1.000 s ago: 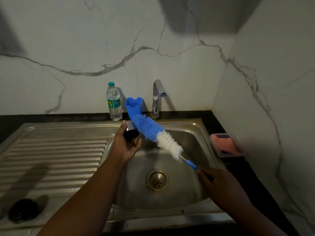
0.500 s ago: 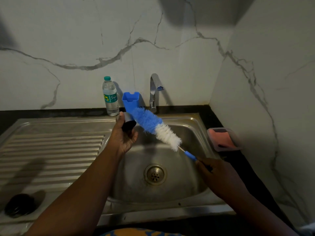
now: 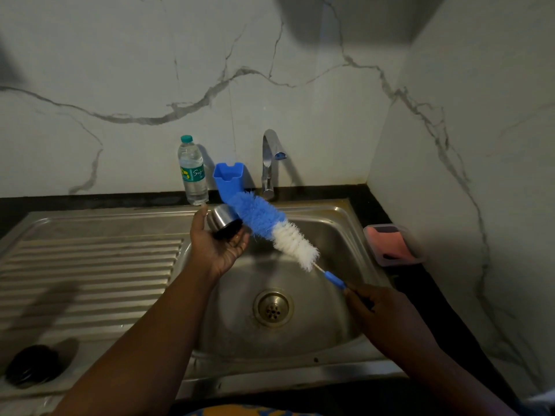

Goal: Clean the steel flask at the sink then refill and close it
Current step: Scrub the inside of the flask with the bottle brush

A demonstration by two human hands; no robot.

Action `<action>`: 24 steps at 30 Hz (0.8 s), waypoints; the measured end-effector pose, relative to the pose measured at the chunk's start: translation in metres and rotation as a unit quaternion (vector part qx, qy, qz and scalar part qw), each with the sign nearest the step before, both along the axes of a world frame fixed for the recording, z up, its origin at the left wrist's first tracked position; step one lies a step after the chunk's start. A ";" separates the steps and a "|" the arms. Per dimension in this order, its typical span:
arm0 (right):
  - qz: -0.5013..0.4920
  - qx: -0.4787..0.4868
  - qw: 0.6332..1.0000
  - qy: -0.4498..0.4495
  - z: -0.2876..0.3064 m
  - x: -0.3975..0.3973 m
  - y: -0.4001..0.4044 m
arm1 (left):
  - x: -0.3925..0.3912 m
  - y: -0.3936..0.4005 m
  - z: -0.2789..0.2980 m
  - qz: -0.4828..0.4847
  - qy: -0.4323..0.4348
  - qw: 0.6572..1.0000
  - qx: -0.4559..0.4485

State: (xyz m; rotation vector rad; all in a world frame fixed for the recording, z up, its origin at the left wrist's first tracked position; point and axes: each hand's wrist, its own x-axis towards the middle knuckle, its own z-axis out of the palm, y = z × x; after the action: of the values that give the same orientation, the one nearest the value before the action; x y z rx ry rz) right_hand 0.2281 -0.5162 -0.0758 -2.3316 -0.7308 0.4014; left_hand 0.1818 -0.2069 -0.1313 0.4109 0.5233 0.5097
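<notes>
My left hand point(image 3: 216, 244) is palm up over the sink's left rim, its thumb and fingers curled round a small steel piece with a black rim point(image 3: 223, 222), which looks like the flask's cap. My right hand point(image 3: 378, 310) grips the blue handle of a long bottle brush point(image 3: 279, 232) over the basin. The brush's blue bristles touch the steel piece; its white bristles lie nearer the handle. The flask's body is not plainly in view.
A steel sink basin point(image 3: 336, 235) with a drain point(image 3: 273, 307) lies below the hands. The tap point(image 3: 268, 163), a blue holder point(image 3: 229, 178) and a plastic water bottle point(image 3: 192, 172) stand at the back. A pink soap box point(image 3: 390, 244) sits at the right, a dark round object point(image 3: 33, 364) on the drainboard point(image 3: 90, 280).
The steel piece has turned in my left hand, so its shiny side shows where it looked dark before. The brush stays against it. My right hand has hardly moved.
</notes>
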 end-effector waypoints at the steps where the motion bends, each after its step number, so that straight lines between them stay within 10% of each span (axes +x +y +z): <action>1: 0.003 -0.002 1.000 0.001 0.000 -0.001 -0.001 | 0.001 0.000 0.000 -0.004 -0.001 1.000 0.014; 24: -0.020 0.026 0.999 0.030 -0.009 -0.006 -0.005 | -0.004 -0.011 0.003 0.004 -0.042 0.998 -0.036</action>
State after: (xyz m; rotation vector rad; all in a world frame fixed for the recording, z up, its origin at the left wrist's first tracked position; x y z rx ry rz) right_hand 0.2223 -0.5212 -0.0852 -2.2717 -0.6562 0.4277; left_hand 0.1779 -0.2174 -0.1285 0.3174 0.4614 0.5115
